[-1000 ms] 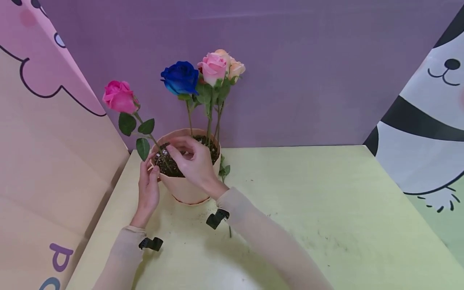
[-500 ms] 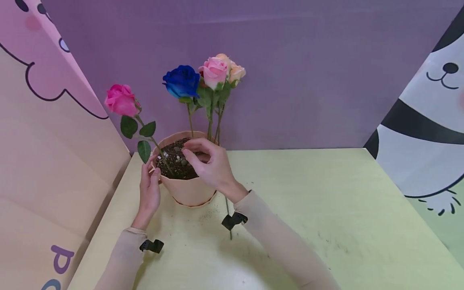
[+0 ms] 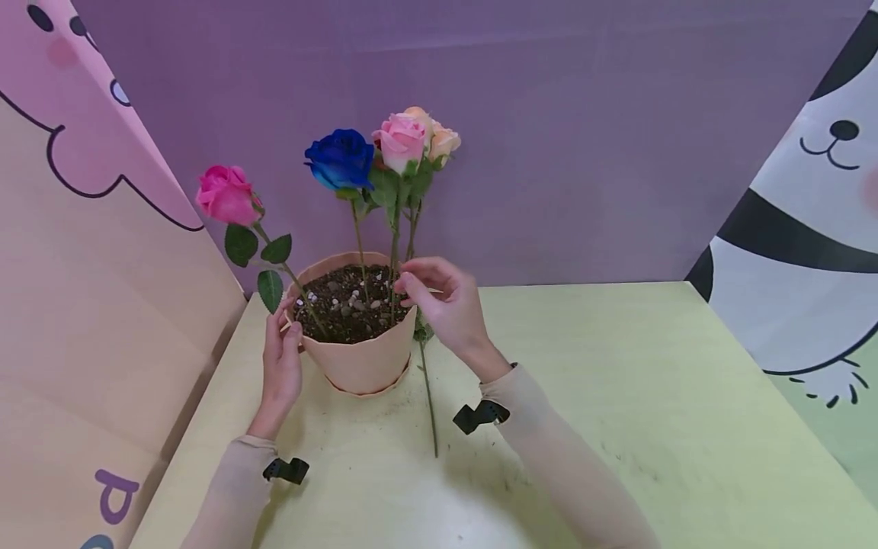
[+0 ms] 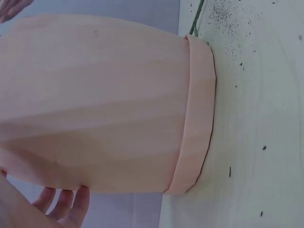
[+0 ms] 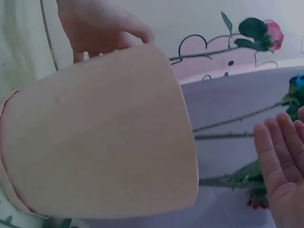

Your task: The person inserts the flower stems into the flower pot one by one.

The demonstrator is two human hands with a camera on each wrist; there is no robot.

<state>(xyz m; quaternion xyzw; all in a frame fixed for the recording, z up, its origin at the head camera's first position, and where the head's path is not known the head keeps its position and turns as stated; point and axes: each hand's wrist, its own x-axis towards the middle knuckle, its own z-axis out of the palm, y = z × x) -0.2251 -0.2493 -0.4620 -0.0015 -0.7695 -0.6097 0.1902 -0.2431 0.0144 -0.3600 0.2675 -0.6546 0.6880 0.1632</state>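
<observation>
A peach-coloured flowerpot point(image 3: 362, 364) filled with dark soil point(image 3: 343, 305) stands on the table. My left hand point(image 3: 283, 374) holds the pot's left side; in the left wrist view its fingertips point(image 4: 80, 202) meet the wall. My right hand point(image 3: 449, 309) hovers at the right rim, fingers loosely bent and nothing held. A bright pink rose point(image 3: 226, 196) leans left out of the soil. Upright behind it are a blue rose point(image 3: 340, 158), a light pink rose point(image 3: 401, 142) and peach roses point(image 3: 444, 142). Red petals point(image 5: 258, 198) show in the right wrist view.
To the right of the pot, a loose green stem point(image 3: 429, 404) with leaves lies on the pale table point(image 3: 583, 366); its far end is hidden. Soil crumbs are scattered about. A purple wall point(image 3: 583, 152) rises behind, with a cartoon panel point(image 3: 103, 305) at left and a panda panel point(image 3: 809, 244) at right.
My right hand has moved right, from over the soil to the right rim, uncovering the soil and the blue rose's lower stem. My left hand has stayed on the pot.
</observation>
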